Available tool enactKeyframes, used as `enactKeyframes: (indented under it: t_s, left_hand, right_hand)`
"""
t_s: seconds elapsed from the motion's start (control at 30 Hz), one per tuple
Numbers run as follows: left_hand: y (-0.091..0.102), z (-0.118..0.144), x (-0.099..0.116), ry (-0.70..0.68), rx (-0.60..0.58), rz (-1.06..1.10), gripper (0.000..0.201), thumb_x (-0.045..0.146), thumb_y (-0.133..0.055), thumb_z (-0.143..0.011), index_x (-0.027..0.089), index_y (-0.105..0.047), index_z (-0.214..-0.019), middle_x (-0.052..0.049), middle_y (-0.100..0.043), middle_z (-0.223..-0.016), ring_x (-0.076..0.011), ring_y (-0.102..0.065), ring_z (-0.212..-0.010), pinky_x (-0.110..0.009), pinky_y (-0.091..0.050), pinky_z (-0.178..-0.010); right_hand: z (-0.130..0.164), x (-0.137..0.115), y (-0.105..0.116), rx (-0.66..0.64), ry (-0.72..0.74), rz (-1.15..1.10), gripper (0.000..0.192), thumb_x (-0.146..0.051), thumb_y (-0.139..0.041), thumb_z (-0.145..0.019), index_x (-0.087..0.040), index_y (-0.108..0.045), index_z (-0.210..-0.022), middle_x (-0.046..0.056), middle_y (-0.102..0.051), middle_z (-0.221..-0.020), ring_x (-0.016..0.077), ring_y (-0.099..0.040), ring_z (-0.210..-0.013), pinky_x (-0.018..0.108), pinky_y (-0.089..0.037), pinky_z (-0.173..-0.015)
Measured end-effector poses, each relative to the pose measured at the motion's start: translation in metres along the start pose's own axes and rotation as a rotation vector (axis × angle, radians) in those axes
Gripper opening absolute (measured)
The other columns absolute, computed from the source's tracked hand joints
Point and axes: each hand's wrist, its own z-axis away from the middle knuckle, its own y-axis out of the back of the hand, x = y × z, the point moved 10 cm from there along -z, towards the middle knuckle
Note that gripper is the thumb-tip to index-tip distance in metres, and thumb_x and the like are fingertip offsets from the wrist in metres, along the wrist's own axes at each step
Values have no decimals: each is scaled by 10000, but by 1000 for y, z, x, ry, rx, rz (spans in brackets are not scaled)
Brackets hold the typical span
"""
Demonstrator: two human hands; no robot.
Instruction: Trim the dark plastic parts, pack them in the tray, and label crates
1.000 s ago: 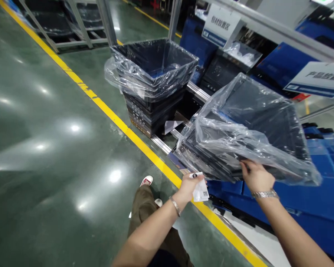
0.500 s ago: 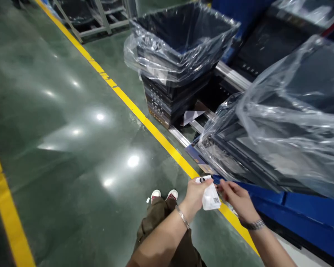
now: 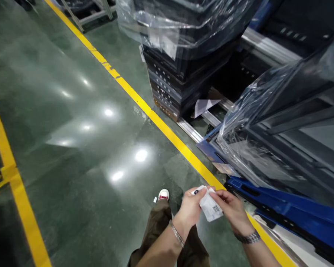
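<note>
A small white packet (image 3: 210, 208) with a round black mark and a printed square code is held in front of my body, low in the head view. My left hand (image 3: 189, 206) pinches its upper left part between thumb and fingers. My right hand (image 3: 231, 208) is closed at its upper right edge, thumb and fingertips on the packet. Its top edge is partly hidden by my fingers. A bracelet (image 3: 177, 233) circles my left wrist and a metal watch band (image 3: 248, 237) my right.
Dark stacked bins (image 3: 167, 85) under clear plastic stand ahead. Plastic-wrapped dark panels (image 3: 267, 148) rise on the right above a blue pallet (image 3: 284, 202). Metal rails (image 3: 189, 129) lie between them. A yellow floor line (image 3: 167, 133) crosses the green floor (image 3: 80, 193) diagonally.
My right hand has moved left to the packet and now grips its edge. My view has shifted closer to the bins and panels. One shoe is no longer visible.
</note>
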Motion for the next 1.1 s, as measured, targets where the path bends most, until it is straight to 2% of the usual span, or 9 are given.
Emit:
enactKeyframes:
  t_s: [0.2, 0.33, 0.4, 0.5, 0.57, 0.67, 0.83, 0.93, 1.1]
  left_hand:
    - [28, -19, -4, -40, 197, 60, 504, 390, -914, -374, 101, -718, -737, -88, -730, -708, -168, -666, -600, -255, -503, -579]
    - [46, -24, -16, -45, 395, 60, 592, 416, -912, -258, 110, -674, -705, -85, -717, -654, -179, -646, -515, -295, -507, -549]
    - [44, -27, -21, -76, 403, 70, 560, 425, -906, -267, 121, -659, -667, -63, -701, -605, -168, -628, -482, -296, -505, -545]
    - [35, -31, -28, -110, 403, 101, 526, 429, -903, -231, 138, -631, -575, -28, -663, -529, -162, -616, -473, -287, -507, -551]
    - [30, -31, -33, -105, 404, 112, 523, 431, -901, -215, 143, -620, -549, -20, -646, -507, -162, -617, -484, -282, -508, -558]
    - [21, -32, -37, -91, 358, 117, 486, 414, -902, -279, 145, -627, -577, -24, -655, -535, -172, -635, -531, -286, -513, -587]
    - [13, -32, -43, -75, 227, 38, 422, 269, -885, -358, 103, -709, -705, -56, -700, -620, -178, -652, -586, -267, -492, -597]
    - [19, -31, -48, -74, 258, 28, 413, 236, -889, -325, 100, -712, -673, -57, -710, -617, -148, -627, -524, -245, -478, -561]
    - [28, -32, -52, -66, 349, 8, 479, 276, -922, -245, 96, -684, -621, -58, -709, -597, -145, -619, -488, -256, -502, -537]
  right_hand:
    - [-14, -1, 17, 145, 210, 116, 474, -653, -622, -696, -185, -650, -766, 3, -584, -493, 150, -517, -433, 286, -449, -435]
    - [-7, -21, 33, 240, 473, 263, 238, -457, -600, -788, -231, -675, -787, 69, -693, -787, 206, -638, -721, 350, -535, -698]
    - [2, -32, 26, 196, 645, 396, 175, -343, -567, -819, -253, -716, -836, 70, -703, -864, 208, -652, -808, 342, -536, -764]
    - [20, -39, 3, 105, 918, 638, 275, -196, -474, -857, -272, -730, -921, 49, -708, -848, 166, -665, -743, 273, -539, -638]
    - [29, -36, -5, 88, 1015, 724, 287, -165, -468, -860, -255, -721, -961, 57, -708, -890, 165, -669, -766, 265, -538, -623]
    - [27, -30, -1, 76, 977, 705, 236, -231, -521, -864, -226, -709, -1006, 85, -690, -982, 191, -664, -855, 304, -552, -703]
    - [-4, -9, 24, 84, 619, 509, 243, -375, -510, -848, -222, -694, -891, 85, -674, -918, 192, -651, -779, 319, -546, -669]
    - [-15, 0, 35, 113, 498, 485, 267, -445, -568, -783, -210, -667, -859, 53, -664, -789, 149, -563, -548, 306, -503, -548]
    - [-27, 22, 45, 68, 307, 380, 370, -580, -561, -726, -223, -653, -695, 24, -641, -606, 156, -553, -506, 288, -475, -500]
